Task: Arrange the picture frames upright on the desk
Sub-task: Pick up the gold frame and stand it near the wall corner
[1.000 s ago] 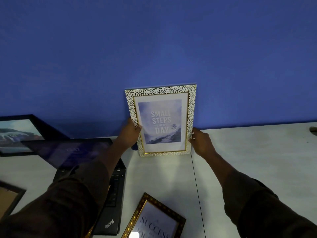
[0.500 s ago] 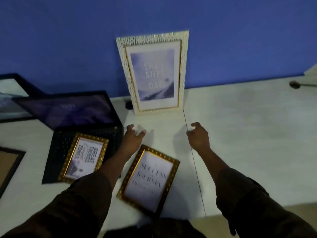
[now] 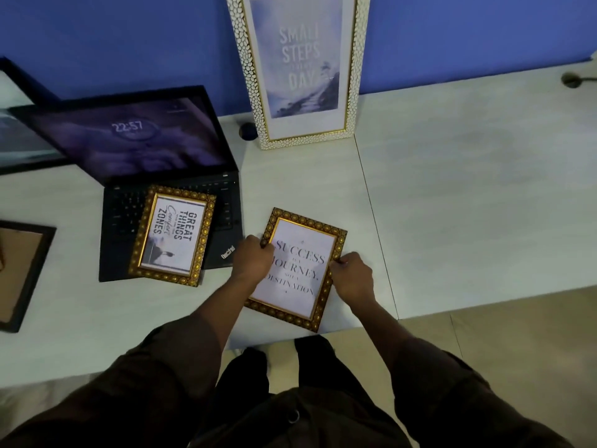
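A white-and-gold frame point(image 3: 298, 69) reading "Small Steps Every Day" stands upright against the blue wall. A gold frame point(image 3: 297, 266) reading "Success is a Journey" lies flat near the desk's front edge. My left hand point(image 3: 253, 260) grips its left side and my right hand point(image 3: 350, 276) grips its right side. Another gold frame point(image 3: 174, 236) reading "Great Things" lies flat on the laptop's keyboard. A black frame point(image 3: 19, 276) lies face down at the far left. A dark frame point(image 3: 16, 124) leans behind the laptop.
An open black laptop point(image 3: 142, 150) sits left of centre on the white desk point(image 3: 468, 189), its screen lit. A small dark round object point(image 3: 248, 130) lies by the wall. A cable hole point(image 3: 570, 79) is at the far right. Floor shows below the desk's edge.
Both hands let go of the white-and-gold frame, left it standing at the wall, drew back toward me and closed on the sides of the "Success" frame. The view tilted down.
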Tool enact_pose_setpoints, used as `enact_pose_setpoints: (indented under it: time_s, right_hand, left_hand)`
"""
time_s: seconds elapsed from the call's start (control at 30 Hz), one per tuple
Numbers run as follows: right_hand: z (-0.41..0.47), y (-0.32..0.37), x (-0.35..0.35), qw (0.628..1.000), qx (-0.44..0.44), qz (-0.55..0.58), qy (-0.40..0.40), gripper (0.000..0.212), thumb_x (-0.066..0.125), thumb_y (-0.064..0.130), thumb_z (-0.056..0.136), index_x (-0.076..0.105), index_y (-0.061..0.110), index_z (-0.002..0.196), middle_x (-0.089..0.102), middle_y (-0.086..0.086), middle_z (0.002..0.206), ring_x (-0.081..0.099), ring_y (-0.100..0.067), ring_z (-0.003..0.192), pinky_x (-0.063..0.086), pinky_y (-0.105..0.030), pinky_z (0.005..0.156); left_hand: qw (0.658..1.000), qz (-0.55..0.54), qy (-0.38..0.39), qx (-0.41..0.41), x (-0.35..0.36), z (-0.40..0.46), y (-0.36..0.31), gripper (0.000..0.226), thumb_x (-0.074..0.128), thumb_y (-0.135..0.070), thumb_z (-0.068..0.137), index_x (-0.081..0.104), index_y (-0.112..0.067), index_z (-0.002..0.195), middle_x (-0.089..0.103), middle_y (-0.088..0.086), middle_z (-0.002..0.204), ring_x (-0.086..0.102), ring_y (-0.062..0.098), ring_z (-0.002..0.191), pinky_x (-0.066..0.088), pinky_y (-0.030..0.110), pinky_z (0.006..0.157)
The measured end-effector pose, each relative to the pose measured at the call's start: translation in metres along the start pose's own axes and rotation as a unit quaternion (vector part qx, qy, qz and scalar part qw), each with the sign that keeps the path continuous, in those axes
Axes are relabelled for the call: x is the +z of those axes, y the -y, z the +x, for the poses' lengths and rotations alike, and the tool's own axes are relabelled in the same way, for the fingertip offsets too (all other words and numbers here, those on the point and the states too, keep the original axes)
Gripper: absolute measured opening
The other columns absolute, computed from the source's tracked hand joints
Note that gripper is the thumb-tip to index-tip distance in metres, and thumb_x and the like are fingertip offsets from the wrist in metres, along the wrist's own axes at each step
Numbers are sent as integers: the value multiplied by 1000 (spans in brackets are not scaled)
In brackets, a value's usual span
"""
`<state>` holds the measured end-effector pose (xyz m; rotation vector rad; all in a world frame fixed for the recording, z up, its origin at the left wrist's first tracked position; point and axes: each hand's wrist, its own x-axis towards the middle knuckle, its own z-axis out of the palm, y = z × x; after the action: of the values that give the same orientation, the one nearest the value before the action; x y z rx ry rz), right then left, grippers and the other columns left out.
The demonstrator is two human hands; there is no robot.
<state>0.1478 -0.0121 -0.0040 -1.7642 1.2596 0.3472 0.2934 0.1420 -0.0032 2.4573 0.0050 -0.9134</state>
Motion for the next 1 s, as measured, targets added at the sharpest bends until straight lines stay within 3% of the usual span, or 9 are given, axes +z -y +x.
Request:
enact_pose_setpoints:
  time_s: [0.13,0.23,0.3,0.43,0.57,0.67,0.83,0.93,1.0]
  right_hand:
    - [0,4,0,998,10,60,11,26,51,40,99,56,14,93,60,3,80,57,-12,72,48,-34,72]
    - [-3,6,-4,999,-7,52,9,40,45,41,103,53,16,73,56,1,71,53,-17,67,38,-30,58]
    - [-5,12,-5,999,-27,43,1,43,42,39,104,49,17,68,55,-1,70,51,-19,67,35,-30,56]
    - [-23,42,7,995,-95,34,-4,41,41,40,104,60,11,83,66,-4,80,59,-20,71,40,-30,60]
    - [-50,84,40,986,-166,11,-12,37,42,40,104,53,20,75,61,2,75,57,-18,70,37,-29,59]
    - [-82,124,81,976,-216,-14,-9,37,41,39,103,52,21,74,65,-1,80,61,-22,76,40,-30,63]
    - [-137,181,155,961,-277,-23,8,34,44,36,103,62,13,86,69,-6,91,63,-23,80,44,-29,66]
    - [-181,221,219,942,-330,-50,37,37,43,38,104,68,13,93,72,-9,100,64,-29,90,48,-36,78]
    - [-202,242,247,932,-353,-60,58,36,45,40,104,67,16,89,70,-7,95,62,-28,87,44,-35,75]
  left_hand:
    - [1000,4,-8,4,-13,-4,2,33,45,-16,96,68,8,95,69,26,96,67,39,91,49,37,67]
    - [1000,-28,-3,11,-20,-10,6,28,47,-14,96,70,0,92,71,16,90,69,33,86,47,31,64]
    - [998,-63,-8,17,-26,-15,9,20,51,-15,97,69,-7,96,70,7,94,67,26,86,49,30,69]
    - [990,-130,-52,14,-53,-28,32,17,53,-20,97,66,-15,106,67,6,100,60,20,85,44,29,66]
    - [975,-198,-99,-6,-98,-41,73,15,50,-19,96,65,-14,94,69,8,98,65,28,88,57,41,72]
    - [958,-260,-122,7,-146,-55,115,17,49,-14,98,65,-8,93,71,9,99,67,22,85,51,30,60]
    - [934,-313,-172,8,-231,-78,197,14,51,-17,91,63,-17,84,72,8,89,70,29,86,61,47,81]
    - [915,-349,-204,7,-287,-98,266,12,51,-19,85,62,-19,80,72,9,86,69,31,83,59,54,84]
    - [904,-359,-230,10,-313,-111,292,12,50,-17,85,62,-16,83,71,12,87,68,34,83,58,55,84]
